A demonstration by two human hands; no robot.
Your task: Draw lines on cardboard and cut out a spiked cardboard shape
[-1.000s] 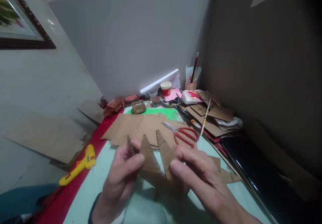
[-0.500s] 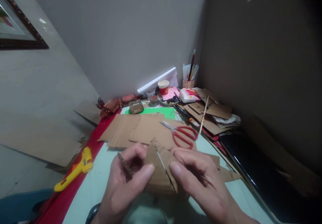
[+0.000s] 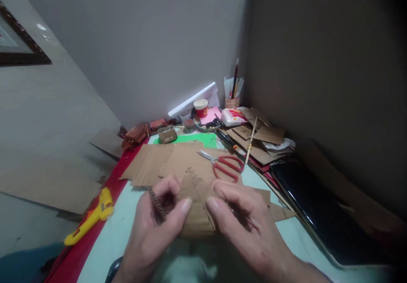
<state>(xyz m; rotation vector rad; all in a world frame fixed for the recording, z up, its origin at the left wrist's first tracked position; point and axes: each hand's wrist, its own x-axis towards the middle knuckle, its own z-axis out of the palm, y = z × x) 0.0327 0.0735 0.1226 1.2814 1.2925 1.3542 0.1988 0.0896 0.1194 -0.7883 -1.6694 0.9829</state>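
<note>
Between both hands is a small folded cardboard piece (image 3: 194, 217) with a pointed top and a slanting seam down its right side. My left hand (image 3: 160, 221) pinches its left side, thumb on the near face and fingers behind. My right hand (image 3: 241, 223) grips the right side the same way, its thumb lying by the seam. The fingers behind the cardboard are partly hidden. Just beyond the hands, red-handled scissors (image 3: 226, 164) rest on flat cardboard sheets (image 3: 181, 160), blades pointing left.
A yellow glue gun (image 3: 92, 217) lies at the table's left edge. To the right are a black glossy panel (image 3: 314, 211), a thin stick (image 3: 252, 141) and stacked cardboard scraps (image 3: 270, 134). At the back stand a paper cup (image 3: 201, 108) and a pen holder (image 3: 232, 102).
The gap along the cardboard's seam has closed as my hands press the two sides together. The whole view has shifted slightly, moving things a little left.
</note>
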